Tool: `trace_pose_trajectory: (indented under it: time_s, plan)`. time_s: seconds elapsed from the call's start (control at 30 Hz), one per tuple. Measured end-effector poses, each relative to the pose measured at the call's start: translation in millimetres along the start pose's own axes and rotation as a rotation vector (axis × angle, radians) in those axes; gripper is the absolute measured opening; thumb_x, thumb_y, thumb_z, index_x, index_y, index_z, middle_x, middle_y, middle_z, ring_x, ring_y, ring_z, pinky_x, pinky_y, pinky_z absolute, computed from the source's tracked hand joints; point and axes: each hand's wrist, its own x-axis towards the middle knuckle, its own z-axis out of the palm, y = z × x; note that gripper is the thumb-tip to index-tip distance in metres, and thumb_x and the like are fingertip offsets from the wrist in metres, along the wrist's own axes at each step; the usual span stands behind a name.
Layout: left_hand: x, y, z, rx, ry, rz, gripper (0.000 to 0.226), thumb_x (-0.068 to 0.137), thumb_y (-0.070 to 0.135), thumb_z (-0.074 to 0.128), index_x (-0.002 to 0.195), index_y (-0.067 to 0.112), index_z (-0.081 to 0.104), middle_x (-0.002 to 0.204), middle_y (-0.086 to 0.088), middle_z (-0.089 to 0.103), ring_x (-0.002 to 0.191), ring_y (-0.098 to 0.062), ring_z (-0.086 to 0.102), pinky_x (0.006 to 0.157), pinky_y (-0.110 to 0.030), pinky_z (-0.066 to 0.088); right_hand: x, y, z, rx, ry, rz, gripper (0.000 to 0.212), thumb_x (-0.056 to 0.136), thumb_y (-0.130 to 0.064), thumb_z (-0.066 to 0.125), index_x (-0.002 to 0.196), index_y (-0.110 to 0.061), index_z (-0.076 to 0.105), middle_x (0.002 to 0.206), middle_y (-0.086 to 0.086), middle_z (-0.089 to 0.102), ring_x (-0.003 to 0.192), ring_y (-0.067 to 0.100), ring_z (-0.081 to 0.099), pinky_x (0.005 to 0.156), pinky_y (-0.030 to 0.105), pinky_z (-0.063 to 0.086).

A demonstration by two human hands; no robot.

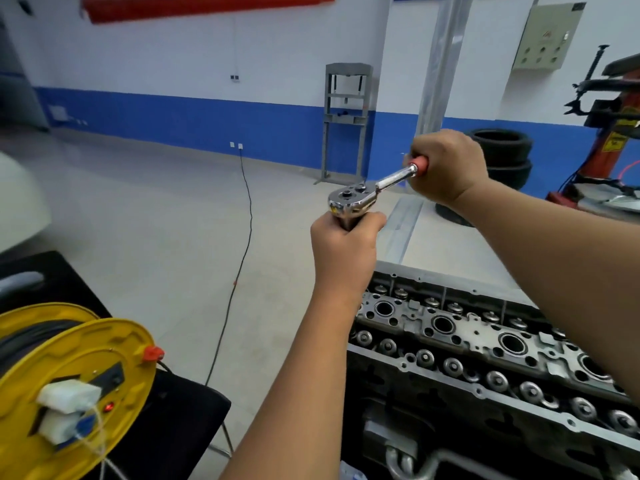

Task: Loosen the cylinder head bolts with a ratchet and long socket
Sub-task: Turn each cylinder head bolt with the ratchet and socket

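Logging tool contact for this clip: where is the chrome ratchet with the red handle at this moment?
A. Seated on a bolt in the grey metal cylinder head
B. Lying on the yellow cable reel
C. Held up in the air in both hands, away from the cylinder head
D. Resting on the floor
C: the left hand grips under the chrome ratchet with the red handle and the right hand holds its handle, well above the grey metal cylinder head.
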Motion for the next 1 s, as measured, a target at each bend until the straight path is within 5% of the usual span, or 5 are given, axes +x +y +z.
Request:
trace_pose_trajectory:
  time_s: [0.3, 0.43, 0.63, 0.83, 1.0]
  plan:
    - [-6, -7, -5, 0.022, 0.182, 0.127, 0.054, 0.084, -0.005, 0.065, 0.052, 0.024, 0.031, 0.048, 0.011, 0.032, 0.051, -0.009, 0.027, 0.050, -0.023, 0.027, 54, -129, 65, 0.497, -0.288, 0.026, 0.039, 0.092, -0.055, 0.071, 0.115, -0.023, 0.071, 0.116, 0.004, 0.065, 0.107, 0.023, 0.060, 0.091, 0.040, 0.050]
    - [-7, -7, -10, -0.009, 0.194, 0.131, 0.051, 0.089, -0.001, 0.063, 0.057, 0.024, 0.033, 0.050, 0.011, 0.033, 0.052, -0.008, 0.028, 0.050, -0.022, 0.028, 52, -158, 65, 0.585, -0.329, -0.045, 0.047, 0.091, -0.051, 0.074, 0.124, -0.017, 0.070, 0.122, 0.007, 0.070, 0.114, 0.024, 0.064, 0.100, 0.042, 0.051]
    - [-8, -8, -10, 0.017, 0.133, 0.151, 0.052, 0.089, -0.005, 0.064, 0.056, 0.021, 0.032, 0.049, 0.010, 0.031, 0.052, -0.011, 0.027, 0.049, -0.024, 0.026, 37, -118, 38, 0.419, -0.271, 0.203, 0.038, 0.094, -0.040, 0.074, 0.128, -0.025, 0.066, 0.123, 0.007, 0.064, 0.109, 0.027, 0.060, 0.093, 0.044, 0.053]
    - [-8, -9, -12, 0.003, 0.088, 0.124, 0.051, 0.089, -0.002, 0.064, 0.057, 0.021, 0.033, 0.047, 0.013, 0.033, 0.046, -0.004, 0.029, 0.046, -0.018, 0.030, -48, -72, -38, 0.236, 0.069, 0.558, 0.014, 0.092, -0.021, 0.066, 0.105, -0.019, 0.062, 0.132, 0.012, 0.041, 0.091, 0.023, 0.050, 0.086, 0.035, 0.046]
    - [6, -12, -8, 0.004, 0.079, 0.077, 0.041, 0.091, -0.002, 0.068, 0.061, 0.016, 0.048, 0.049, 0.016, 0.042, 0.048, 0.000, 0.035, 0.049, -0.014, 0.035, -149, -116, -90, 0.268, 0.430, 0.303, 0.028, 0.091, -0.028, 0.069, 0.113, -0.011, 0.069, 0.131, 0.018, 0.052, 0.110, -0.021, 0.035, 0.091, 0.000, 0.032]
